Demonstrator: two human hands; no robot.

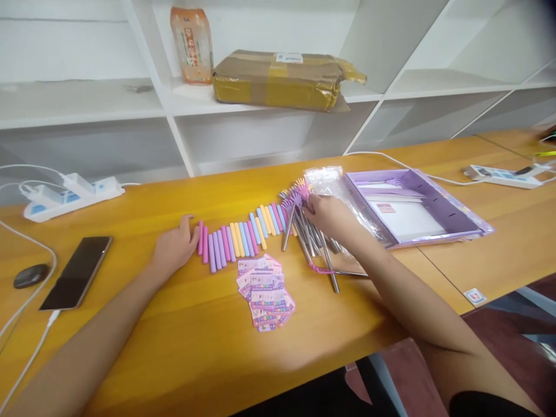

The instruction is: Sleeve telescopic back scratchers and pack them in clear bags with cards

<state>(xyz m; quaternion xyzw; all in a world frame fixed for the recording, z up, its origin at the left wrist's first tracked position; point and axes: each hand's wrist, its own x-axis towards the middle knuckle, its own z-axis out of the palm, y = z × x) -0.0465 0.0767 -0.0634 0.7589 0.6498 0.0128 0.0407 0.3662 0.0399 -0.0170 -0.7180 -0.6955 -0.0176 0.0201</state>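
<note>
My left hand rests on the table at the left end of a row of coloured sticks. Its thumb and forefinger are apart, beside the magenta stick, and nothing shows in it. The sticks are pink, purple, yellow and blue, side by side in a bent line. My right hand is at the heads of a heap of back scratchers, metal rods with small hand-shaped plastic ends. Its fingers are closed at a back scratcher's head, their tips partly hidden. Below the row lie overlapping printed cards.
A purple open box stands at right, with clear plastic wrapping beside it. At left are a phone, a mouse and a power strip with cables. A taped carton and an orange packet sit on the shelf.
</note>
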